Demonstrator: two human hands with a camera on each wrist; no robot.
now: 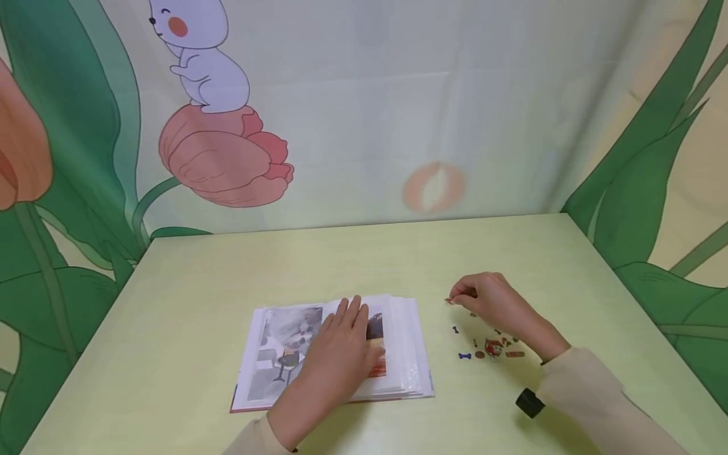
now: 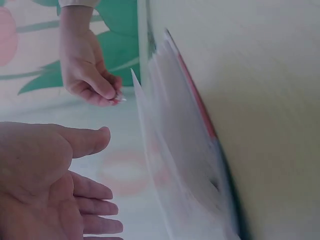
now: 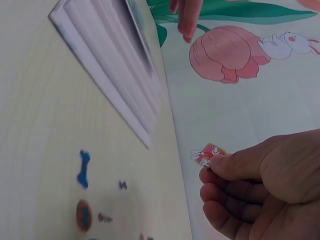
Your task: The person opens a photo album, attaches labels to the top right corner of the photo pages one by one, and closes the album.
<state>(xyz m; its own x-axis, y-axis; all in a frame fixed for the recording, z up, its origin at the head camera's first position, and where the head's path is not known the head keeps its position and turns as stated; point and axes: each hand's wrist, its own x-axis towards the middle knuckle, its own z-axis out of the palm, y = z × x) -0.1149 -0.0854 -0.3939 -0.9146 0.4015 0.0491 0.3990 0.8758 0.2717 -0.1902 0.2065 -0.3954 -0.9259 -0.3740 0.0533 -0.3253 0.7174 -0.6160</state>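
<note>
An open photo album with clear page sleeves lies on the table, a mostly grey picture on its left page. Over the right page is my left hand, fingers straight and thumb apart; in the left wrist view its palm holds nothing. To the album's right, my right hand pinches a small red-and-white sticker between thumb and forefinger, above the table. Below that hand lie several small stickers, among them a red figure, a blue bone and a brown-red strip.
The pale yellow-green table meets a printed curtain at its back edge. Beside my right sleeve is a small black object. The album's pages stand slightly fanned in the left wrist view.
</note>
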